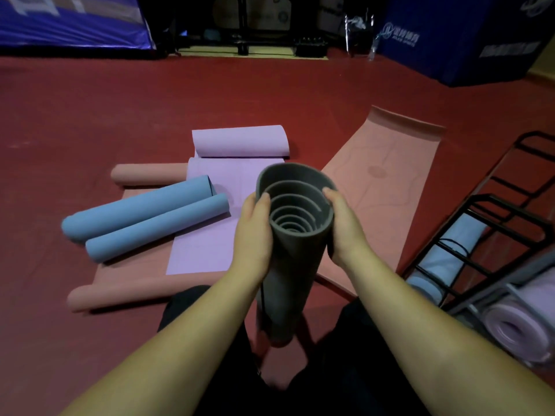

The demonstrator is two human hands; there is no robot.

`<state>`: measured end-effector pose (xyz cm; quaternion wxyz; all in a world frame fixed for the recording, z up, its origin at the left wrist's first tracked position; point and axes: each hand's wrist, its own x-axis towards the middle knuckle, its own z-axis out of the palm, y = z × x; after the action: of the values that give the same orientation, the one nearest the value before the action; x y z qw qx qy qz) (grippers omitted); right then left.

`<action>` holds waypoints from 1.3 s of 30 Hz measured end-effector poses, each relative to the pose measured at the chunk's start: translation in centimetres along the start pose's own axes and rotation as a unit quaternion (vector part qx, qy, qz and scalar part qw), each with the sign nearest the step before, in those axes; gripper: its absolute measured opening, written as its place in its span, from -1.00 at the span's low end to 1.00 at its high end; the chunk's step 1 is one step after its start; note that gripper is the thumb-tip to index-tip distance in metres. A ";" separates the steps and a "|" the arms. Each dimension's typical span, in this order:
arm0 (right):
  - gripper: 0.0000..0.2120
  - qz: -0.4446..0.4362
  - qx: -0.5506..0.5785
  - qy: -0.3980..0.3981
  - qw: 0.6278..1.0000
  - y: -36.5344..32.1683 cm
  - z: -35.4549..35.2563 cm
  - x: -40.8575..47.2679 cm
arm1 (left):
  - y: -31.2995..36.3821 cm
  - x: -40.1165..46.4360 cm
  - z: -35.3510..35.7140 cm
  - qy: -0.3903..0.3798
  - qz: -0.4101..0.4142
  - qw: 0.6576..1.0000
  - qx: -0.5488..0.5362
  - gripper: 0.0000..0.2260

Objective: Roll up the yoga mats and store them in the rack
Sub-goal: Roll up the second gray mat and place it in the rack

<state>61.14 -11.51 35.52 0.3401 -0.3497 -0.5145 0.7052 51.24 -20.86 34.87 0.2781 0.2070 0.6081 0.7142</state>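
Note:
A rolled grey yoga mat stands upright between my knees, its spiral end facing me. My left hand grips its upper left side and my right hand grips its upper right side. A blue mat, rolled from both ends, lies on a half-unrolled lilac mat. Pink mats lie flat on the floor with curled ends. The black wire rack stands at the right and holds a rolled pale blue mat and a rolled lilac mat.
Red sports floor all around. Blue padded blocks stand at the back right and back left. Dark gym equipment lines the far wall. My dark-trousered legs fill the bottom of the view.

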 end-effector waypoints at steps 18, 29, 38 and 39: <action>-0.60 0.030 -0.024 -0.002 0.999 3.7 0.1 1.0 | -2.8 1.1 -0.7 0.025 -0.044 0.991 0.126 -0.72; -0.48 0.135 -0.001 0.035 0.990 5.6 -1.3 0.4 | -5.1 -0.8 -1.2 0.036 -0.006 0.990 0.138 -0.71; -0.68 0.109 -0.013 -0.015 0.994 3.2 -2.1 1.2 | -3.4 -0.4 -1.0 0.057 0.015 0.994 0.092 -0.71; -0.67 0.110 -0.021 -0.013 0.994 3.8 -2.4 1.0 | -4.2 -0.8 -1.2 0.041 0.019 0.992 0.115 -0.70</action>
<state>62.16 -10.46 31.14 0.2461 -0.4017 -0.4922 0.7320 51.71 -21.81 30.58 0.2137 0.2201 0.6932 0.6523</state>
